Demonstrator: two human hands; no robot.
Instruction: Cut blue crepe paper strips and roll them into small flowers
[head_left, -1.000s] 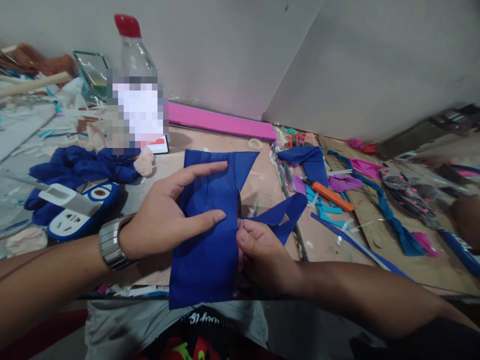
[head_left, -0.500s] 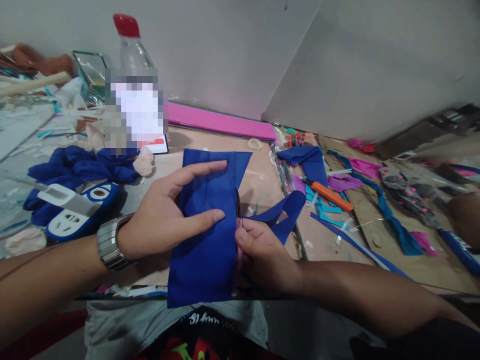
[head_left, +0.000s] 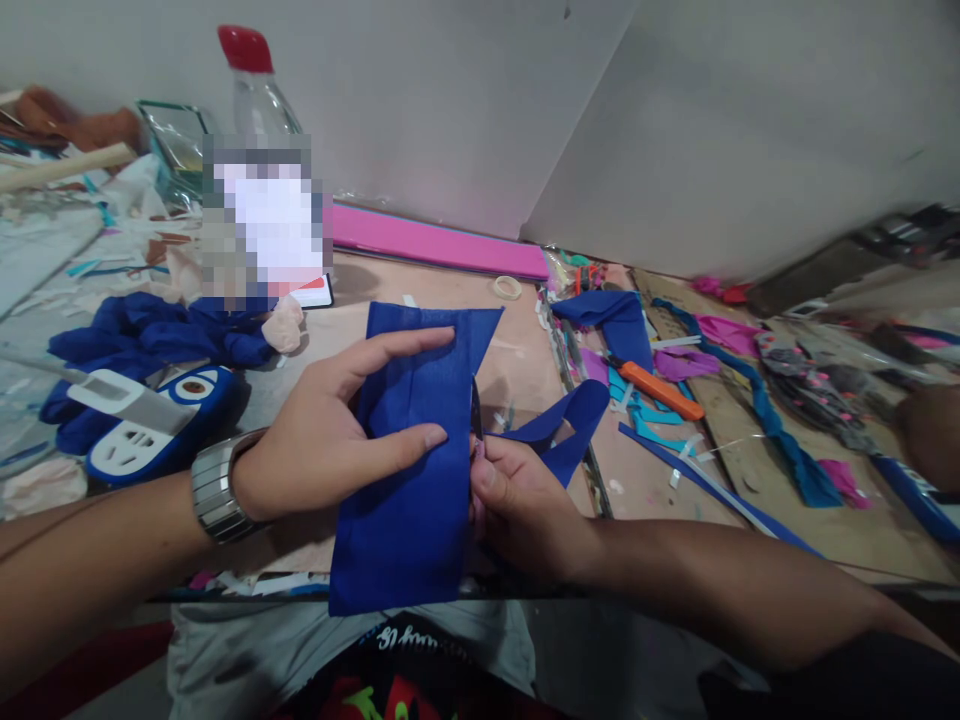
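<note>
A flat piece of blue fabric (head_left: 401,525) lies in front of me, its lower end hanging past the table's front edge. My left hand (head_left: 322,435), with a metal watch on the wrist, holds it; thumb and index finger rest on top, and the other fingers are hidden. At the fabric's right edge, my right hand (head_left: 536,515) grips scissors (head_left: 478,508) with pink handles. Their dark blades point away from me along that edge, partly hidden by the cloth. A narrow blue strip (head_left: 574,440) curls beside the right hand.
Left are a power strip (head_left: 135,445) with a charger, bunched blue fabric (head_left: 161,330) and a red-capped bottle (head_left: 259,100). A pink bar (head_left: 442,242) lies along the wall. An orange cutter (head_left: 660,390) sits among scraps on the right, near another person's hand (head_left: 930,425).
The scissors' blades and handles show a little wider apart than before. Both hands keep nearly the same place on the fabric, and the view has shifted slightly.
</note>
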